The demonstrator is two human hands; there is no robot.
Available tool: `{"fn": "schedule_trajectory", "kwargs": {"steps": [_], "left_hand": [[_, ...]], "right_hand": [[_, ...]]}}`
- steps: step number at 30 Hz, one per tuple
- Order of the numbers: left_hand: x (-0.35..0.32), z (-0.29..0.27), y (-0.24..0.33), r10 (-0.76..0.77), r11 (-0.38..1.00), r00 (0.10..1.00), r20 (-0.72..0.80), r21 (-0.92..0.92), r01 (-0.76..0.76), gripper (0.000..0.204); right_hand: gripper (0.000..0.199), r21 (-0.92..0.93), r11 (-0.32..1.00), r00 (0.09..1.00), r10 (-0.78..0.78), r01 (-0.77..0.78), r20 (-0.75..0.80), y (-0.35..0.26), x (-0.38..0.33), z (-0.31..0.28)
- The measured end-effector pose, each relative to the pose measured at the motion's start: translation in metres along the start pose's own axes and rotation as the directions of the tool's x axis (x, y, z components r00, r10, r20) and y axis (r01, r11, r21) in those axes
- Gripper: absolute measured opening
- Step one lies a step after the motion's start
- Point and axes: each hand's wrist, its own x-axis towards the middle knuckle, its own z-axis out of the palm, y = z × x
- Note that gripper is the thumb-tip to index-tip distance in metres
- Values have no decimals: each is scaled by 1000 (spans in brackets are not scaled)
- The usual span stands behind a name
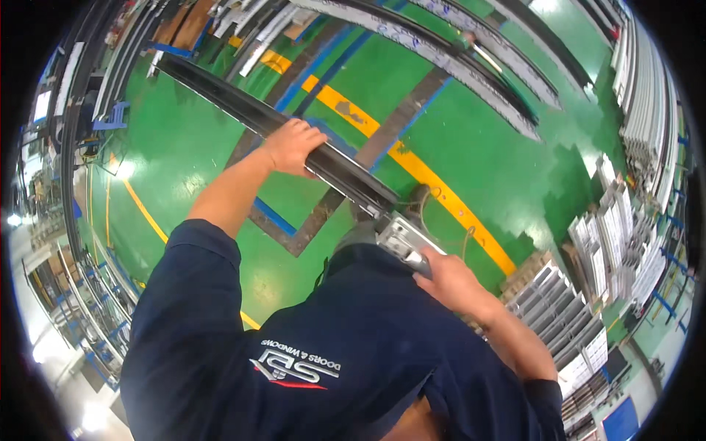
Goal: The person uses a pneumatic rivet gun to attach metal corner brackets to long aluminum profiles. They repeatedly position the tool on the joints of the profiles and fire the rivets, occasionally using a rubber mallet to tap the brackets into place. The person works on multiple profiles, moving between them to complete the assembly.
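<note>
Gripping the long black profile around its middle, the left hand is closed over it from above. The profile lies before the body, its long axis going from far left to near right. The right hand, nearer to its near end, grips a silver metal piece there; whether both pieces touch, I cannot tell.

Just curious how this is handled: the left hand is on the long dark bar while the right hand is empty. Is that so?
Not quite: the head view shows the right hand holding a silver metal piece by the near end of the long dark bar. The left hand is on it, as you say.
</note>
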Motion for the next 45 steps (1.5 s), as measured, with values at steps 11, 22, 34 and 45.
{"fn": "schedule_trajectory", "kwargs": {"steps": [11, 22, 34, 45], "left_hand": [[4, -3, -8, 20, 999, 1000, 15, 45, -20, 94], [5, -6, -4, -28, 1000, 994, 103, -7, 28, 98], [11, -3, -15, 13, 1000, 997, 78, -9, -13, 99], [9, -2, -8, 26, 1000, 995, 93, -18, -25, 98]], "right_hand": [[42, -5, 1000, 999, -27, 28, 37, 9, -4, -4], [38, 46, 998, 999, -39, 38, 7, 14, -10, -4], [43, 116, 993, 992, -20, 5, 126, 37, -1, -18], [45, 41, 999, 999, -3, 1, 54, 29, -12, -11]]}}
